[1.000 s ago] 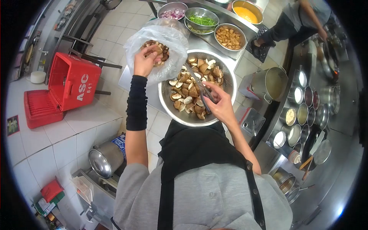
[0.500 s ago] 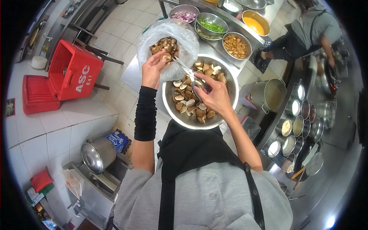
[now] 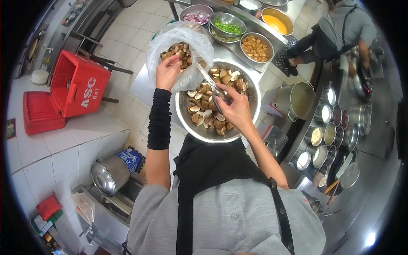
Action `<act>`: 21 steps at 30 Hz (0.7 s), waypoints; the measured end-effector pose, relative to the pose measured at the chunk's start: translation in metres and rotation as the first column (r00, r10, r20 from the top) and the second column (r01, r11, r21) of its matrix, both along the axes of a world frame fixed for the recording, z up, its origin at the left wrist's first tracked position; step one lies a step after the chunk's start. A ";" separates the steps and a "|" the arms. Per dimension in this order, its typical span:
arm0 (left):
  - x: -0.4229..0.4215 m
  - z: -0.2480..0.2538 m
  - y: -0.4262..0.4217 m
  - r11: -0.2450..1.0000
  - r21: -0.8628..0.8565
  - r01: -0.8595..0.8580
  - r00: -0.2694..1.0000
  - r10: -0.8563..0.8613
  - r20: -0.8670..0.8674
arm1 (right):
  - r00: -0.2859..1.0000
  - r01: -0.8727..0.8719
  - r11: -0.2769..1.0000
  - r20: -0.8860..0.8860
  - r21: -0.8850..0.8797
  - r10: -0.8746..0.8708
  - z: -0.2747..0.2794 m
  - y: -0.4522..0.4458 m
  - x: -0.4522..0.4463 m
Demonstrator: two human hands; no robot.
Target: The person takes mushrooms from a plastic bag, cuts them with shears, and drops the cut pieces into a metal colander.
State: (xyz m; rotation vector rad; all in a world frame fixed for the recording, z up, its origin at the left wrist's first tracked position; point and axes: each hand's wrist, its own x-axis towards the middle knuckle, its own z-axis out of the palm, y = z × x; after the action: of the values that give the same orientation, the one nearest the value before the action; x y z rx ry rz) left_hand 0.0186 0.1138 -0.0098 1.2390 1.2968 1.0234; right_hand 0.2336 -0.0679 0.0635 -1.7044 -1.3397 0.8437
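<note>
My right hand (image 3: 235,107) is closed round the handles of a pair of scissors (image 3: 207,76), whose blades point up and left toward a clear plastic bag (image 3: 204,40). Brown mushrooms (image 3: 183,50) fill the bag. At its near edge, my left hand (image 3: 167,73), with a black sleeve on the forearm, has its fingers bent together over the mushrooms; what they hold, if anything, is hidden. Below the scissors sits a perforated metal colander (image 3: 183,121) containing cut mushroom pieces (image 3: 207,114).
Beyond the bag stand bowls of chopped onion (image 3: 196,18), green vegetables (image 3: 228,28), browned cubes (image 3: 256,47) and yellow liquid (image 3: 276,24). A red cooler box (image 3: 80,85) is at left. On the right, another person (image 3: 346,32) works by a stove, near a large pot (image 3: 294,102).
My left hand has moved from the scissor tips back over the bag; the mushroom it held there no longer shows between its fingers. My right hand still holds the scissors, slightly lower.
</note>
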 end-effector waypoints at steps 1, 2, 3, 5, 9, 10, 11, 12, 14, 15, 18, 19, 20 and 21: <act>0.006 0.005 0.000 0.994 0.100 0.040 0.997 -0.034 -0.062 | 1.000 0.025 1.000 -0.005 0.006 -0.025 -0.003 -0.004 0.004; 0.013 0.009 -0.004 0.977 0.195 0.087 0.990 -0.063 -0.126 | 0.999 0.051 0.999 -0.010 0.009 -0.051 -0.010 -0.011 0.009; 0.022 0.020 -0.008 0.947 0.288 0.139 0.978 -0.086 -0.190 | 0.997 0.079 0.997 -0.013 0.015 -0.079 -0.015 -0.016 0.013; 0.039 0.035 -0.018 0.903 0.323 0.283 0.924 -0.166 -0.344 | 0.988 0.142 0.989 -0.069 0.032 -0.140 -0.023 -0.029 0.020; 0.062 0.015 -0.018 0.776 0.374 0.509 0.734 -0.164 -0.659 | 0.953 0.261 0.962 -0.181 0.075 -0.244 -0.033 -0.047 0.035; 0.065 0.008 -0.019 0.767 0.372 0.522 0.697 -0.134 -0.704 | 0.957 0.262 0.963 -0.144 0.067 -0.250 -0.030 -0.051 0.039; 0.066 0.002 -0.020 0.761 0.365 0.536 0.655 -0.102 -0.749 | 0.961 0.260 0.964 -0.110 0.056 -0.253 -0.029 -0.055 0.041; 0.068 0.002 -0.020 0.765 0.339 0.548 0.610 -0.089 -0.787 | 0.954 0.271 0.961 -0.145 0.051 -0.262 -0.031 -0.056 0.042; 0.070 0.004 -0.023 0.783 0.379 0.494 0.698 -0.097 -0.709 | 0.950 0.260 0.965 -0.186 0.032 -0.250 -0.033 -0.057 0.041; 0.070 0.008 -0.026 0.793 0.395 0.463 0.738 -0.098 -0.668 | 0.948 0.252 0.968 -0.208 0.023 -0.242 -0.032 -0.058 0.040; 0.064 0.023 -0.031 0.890 0.327 0.318 0.836 -0.100 -0.540 | 0.954 0.201 0.979 -0.223 -0.017 -0.200 -0.024 -0.056 0.034; 0.057 0.023 -0.028 0.926 0.263 0.271 0.905 -0.152 -0.397 | 0.956 0.179 0.983 -0.229 -0.029 -0.181 -0.024 -0.055 0.030; 0.048 0.022 -0.024 0.954 0.188 0.232 0.953 -0.184 -0.240 | 0.961 0.146 0.989 -0.240 0.025 -0.135 -0.027 -0.052 0.025; 0.041 0.024 -0.024 0.974 0.107 0.202 0.978 -0.195 -0.072 | 0.971 0.121 0.992 -0.214 0.041 -0.110 -0.029 -0.048 0.021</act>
State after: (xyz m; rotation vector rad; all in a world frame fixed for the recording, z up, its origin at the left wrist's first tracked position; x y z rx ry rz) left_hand 0.0600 0.0898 0.0146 1.4652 1.1465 0.9323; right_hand 0.2549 -0.1155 0.0350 -1.5866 -1.0999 0.8867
